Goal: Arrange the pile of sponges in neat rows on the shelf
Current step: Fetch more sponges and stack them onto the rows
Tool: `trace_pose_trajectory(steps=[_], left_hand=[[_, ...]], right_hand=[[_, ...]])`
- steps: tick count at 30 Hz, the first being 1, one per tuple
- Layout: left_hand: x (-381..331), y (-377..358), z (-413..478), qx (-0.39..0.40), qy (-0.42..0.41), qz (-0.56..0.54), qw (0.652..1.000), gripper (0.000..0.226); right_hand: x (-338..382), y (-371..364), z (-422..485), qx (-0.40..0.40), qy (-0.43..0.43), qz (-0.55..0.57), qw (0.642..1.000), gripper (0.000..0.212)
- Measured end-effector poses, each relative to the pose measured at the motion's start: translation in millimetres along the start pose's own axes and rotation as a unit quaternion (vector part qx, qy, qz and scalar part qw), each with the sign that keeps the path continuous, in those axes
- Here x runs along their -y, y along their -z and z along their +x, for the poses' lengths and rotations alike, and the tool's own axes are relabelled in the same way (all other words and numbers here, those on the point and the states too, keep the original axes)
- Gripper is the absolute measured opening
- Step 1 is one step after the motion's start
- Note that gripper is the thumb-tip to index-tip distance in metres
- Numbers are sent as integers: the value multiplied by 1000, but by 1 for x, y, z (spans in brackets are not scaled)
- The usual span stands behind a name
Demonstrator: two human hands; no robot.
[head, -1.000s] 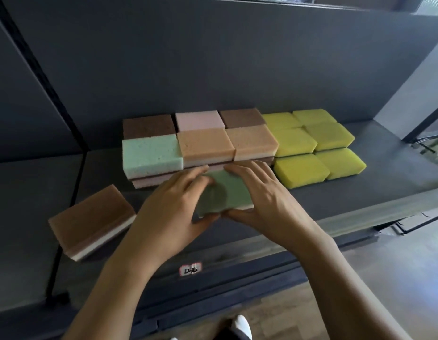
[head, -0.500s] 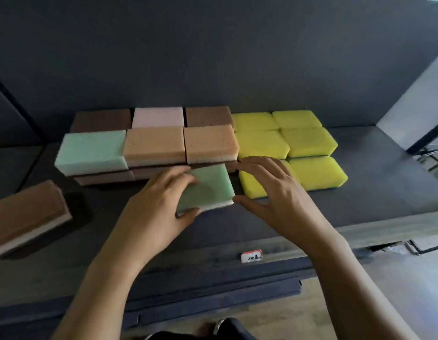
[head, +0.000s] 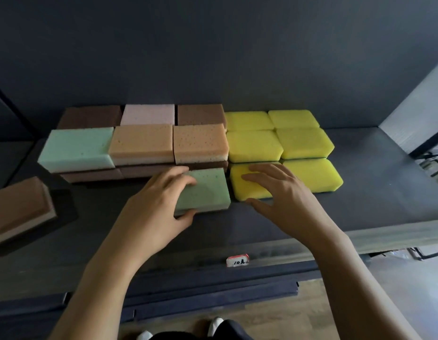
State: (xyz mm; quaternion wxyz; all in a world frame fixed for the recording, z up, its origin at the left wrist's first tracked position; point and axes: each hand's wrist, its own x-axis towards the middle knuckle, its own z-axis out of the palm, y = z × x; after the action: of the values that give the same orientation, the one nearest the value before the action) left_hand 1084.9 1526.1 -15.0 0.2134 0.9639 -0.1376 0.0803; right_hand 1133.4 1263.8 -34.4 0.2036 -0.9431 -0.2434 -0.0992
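Note:
A green sponge [head: 208, 190] lies flat on the dark shelf [head: 374, 192], just in front of the stacked rows. My left hand [head: 156, 207] grips its left end, fingers on top and thumb at the front edge. My right hand [head: 284, 192] hovers open over the front left yellow sponge [head: 249, 190], touching nothing that I can make out. Behind stand rows of stacked sponges: a pale green one [head: 78, 148], two orange ones [head: 142, 143], brown and pink ones at the back, and several yellow sponges [head: 303, 141] to the right.
A loose brown sponge [head: 19, 209] with a white base lies tilted at the far left of the shelf. A small red price tag [head: 237, 260] sits on the shelf's front lip. A grey side panel [head: 418, 114] bounds the shelf on the right.
My left hand has slid the green sponge back and to the right, against the stacked row beside the yellow sponges. My right hand let go of it and moved over the yellow sponge.

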Motion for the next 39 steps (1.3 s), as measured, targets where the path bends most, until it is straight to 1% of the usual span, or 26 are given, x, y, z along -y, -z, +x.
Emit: trace_pose_trajectory(steps=[5, 12, 17, 22, 30, 39], left_hand=[[0, -2, -1, 1, 4, 16, 1000, 56], [-8, -9, 2, 1, -32, 52, 998, 61], [-12, -19, 8, -30, -51, 58, 997, 50], [-18, -26, 14, -45, -43, 63, 996, 46], [-24, -33, 22, -51, -20, 60, 997, 46], [-25, -36, 26, -65, -18, 81, 994, 45]], right_hand=[[-1, -2, 0, -6, 5, -12, 1000, 47], [-2, -4, 0, -6, 12, -15, 1000, 47], [-2, -4, 0, -11, 8, -9, 1000, 47], [-1, -4, 1, -16, 6, -2, 1000, 46], [-2, -4, 3, -15, 8, 2, 1000, 46], [-2, -6, 4, -14, 0, 8, 1000, 46]])
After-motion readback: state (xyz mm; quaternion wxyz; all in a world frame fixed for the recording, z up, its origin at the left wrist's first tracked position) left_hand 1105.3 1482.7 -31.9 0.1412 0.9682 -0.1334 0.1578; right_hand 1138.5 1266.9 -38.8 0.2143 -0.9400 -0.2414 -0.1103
